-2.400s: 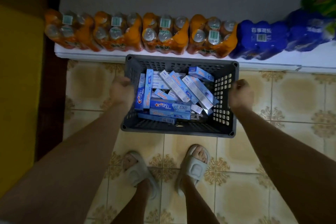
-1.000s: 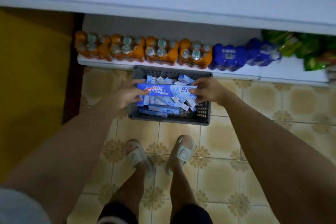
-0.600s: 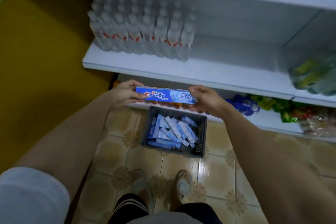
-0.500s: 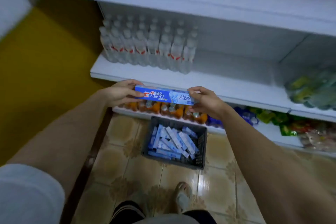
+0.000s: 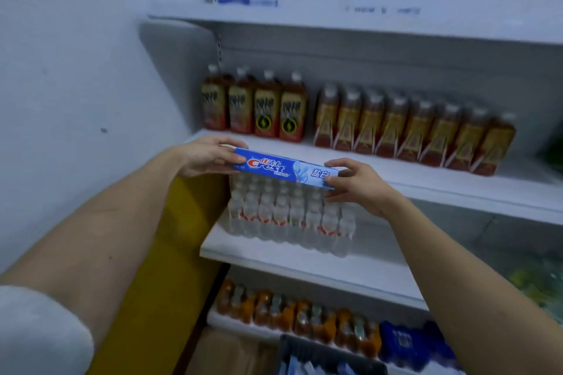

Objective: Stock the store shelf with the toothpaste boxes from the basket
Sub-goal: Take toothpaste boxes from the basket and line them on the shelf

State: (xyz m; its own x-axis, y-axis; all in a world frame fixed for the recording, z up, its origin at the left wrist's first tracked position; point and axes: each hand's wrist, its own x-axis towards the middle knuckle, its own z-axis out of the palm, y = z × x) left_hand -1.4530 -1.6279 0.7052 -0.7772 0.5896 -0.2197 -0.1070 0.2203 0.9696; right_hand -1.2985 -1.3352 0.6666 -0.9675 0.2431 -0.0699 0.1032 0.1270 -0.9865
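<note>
Presently we list, largest first: white shelving unit (image 5: 457,179), several tiers against a pale wall (image 5: 76,70); brown tea bottles (image 5: 396,128) ranked along the back of the tier at hand height, a bare strip left in front of them; clear water bottles (image 5: 289,216) on the tier below; orange drink packs (image 5: 292,310) on the lowest; basket (image 5: 329,356) on the floor, more boxes inside it. Toothpaste box (image 5: 285,168), blue, held level just before the bare strip; our left hand (image 5: 207,155) pinches one end, our right hand (image 5: 356,183) the other, fingers curled on it. Handling note, as we judge: keep it level, set it flat on the bare strip, label outward, clear of the tea bottles; release only once seated.
</note>
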